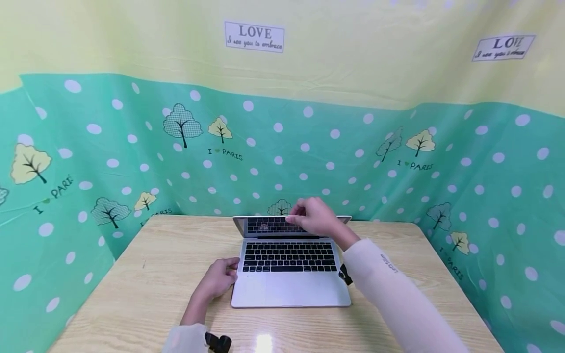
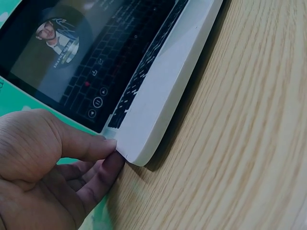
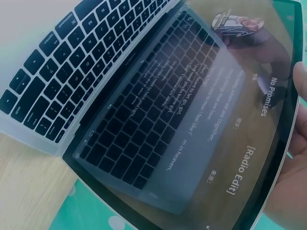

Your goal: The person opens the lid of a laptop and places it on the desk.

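Note:
A silver laptop with black keys rests on the table, its lid raised and the screen tilted back behind the keyboard. My left hand is at the left side of the base; in the left wrist view its thumb and fingers pinch the base's edge. At the top edge of the lid, right of its middle, my right hand grips the rim. The right wrist view shows that hand at the screen's edge, partly cut off. Lyrics and a round picture glow on the screen, along with keyboard reflections.
The wooden table extends to both sides of the laptop. A green and yellow curtain with dots and trees hangs close behind the table and along its sides. Each wrist wears a small black camera.

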Motion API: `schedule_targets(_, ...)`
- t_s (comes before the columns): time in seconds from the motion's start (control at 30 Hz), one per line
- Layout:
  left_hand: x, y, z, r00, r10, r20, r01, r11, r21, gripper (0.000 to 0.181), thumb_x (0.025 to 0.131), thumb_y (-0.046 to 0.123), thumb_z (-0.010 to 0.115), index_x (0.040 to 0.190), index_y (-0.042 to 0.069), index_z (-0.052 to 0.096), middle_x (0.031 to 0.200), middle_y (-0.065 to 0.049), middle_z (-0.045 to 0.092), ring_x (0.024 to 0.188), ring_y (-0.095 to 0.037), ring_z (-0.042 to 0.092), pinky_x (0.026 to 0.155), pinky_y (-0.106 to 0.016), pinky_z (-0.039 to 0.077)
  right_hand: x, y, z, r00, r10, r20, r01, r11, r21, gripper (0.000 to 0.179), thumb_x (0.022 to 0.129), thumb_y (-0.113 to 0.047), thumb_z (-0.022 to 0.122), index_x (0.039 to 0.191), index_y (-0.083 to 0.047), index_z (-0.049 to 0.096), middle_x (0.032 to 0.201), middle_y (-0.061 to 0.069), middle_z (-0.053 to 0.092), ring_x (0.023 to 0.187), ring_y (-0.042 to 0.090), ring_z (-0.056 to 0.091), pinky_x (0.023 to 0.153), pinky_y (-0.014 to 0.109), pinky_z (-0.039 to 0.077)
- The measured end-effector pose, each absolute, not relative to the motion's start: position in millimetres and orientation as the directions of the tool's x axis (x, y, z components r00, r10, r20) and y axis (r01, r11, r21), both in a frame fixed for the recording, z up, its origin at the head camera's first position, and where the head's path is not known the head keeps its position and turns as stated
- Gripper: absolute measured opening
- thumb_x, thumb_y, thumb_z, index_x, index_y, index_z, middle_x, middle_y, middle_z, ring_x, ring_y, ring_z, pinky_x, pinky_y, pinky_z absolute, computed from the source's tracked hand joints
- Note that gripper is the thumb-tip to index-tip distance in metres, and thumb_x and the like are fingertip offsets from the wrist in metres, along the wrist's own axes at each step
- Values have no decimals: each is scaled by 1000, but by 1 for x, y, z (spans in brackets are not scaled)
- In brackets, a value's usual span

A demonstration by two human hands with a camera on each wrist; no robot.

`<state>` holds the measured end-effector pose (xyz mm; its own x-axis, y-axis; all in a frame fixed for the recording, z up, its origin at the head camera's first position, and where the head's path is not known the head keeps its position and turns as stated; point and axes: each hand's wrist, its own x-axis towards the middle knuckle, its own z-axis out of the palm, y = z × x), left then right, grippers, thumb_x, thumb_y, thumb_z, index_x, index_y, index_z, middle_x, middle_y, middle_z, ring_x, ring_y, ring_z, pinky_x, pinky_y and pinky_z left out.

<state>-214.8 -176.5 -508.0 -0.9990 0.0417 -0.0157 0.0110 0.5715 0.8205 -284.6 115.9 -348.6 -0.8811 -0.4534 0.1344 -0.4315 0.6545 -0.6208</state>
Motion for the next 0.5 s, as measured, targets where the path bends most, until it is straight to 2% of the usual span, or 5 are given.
schedule_targets(0.23, -213, -176, -508, -999, 20, -50, -30, 559, 829, 51, 84, -13, 60, 136, -14, 56, 111, -13, 67, 80, -17, 56, 64, -24, 45, -289, 113, -350, -899, -404, 167, -415, 666, -620, 15, 95, -31, 74, 88, -17, 74, 79, -2, 68, 69, 18, 60, 62, 33, 52)
schedule_targets(0.5, -214, -174, -507, -999, 10, -49, -34, 597, 802, 51, 84, -12, 60, 135, -13, 58, 111, -13, 67, 83, -18, 56, 66, -26, 46, -294, 112, -349, -904, -369, 218, -420, 659, -624, 17, 93, -30, 76, 84, -16, 74, 78, 0, 68, 68, 18, 59, 61, 33, 51)
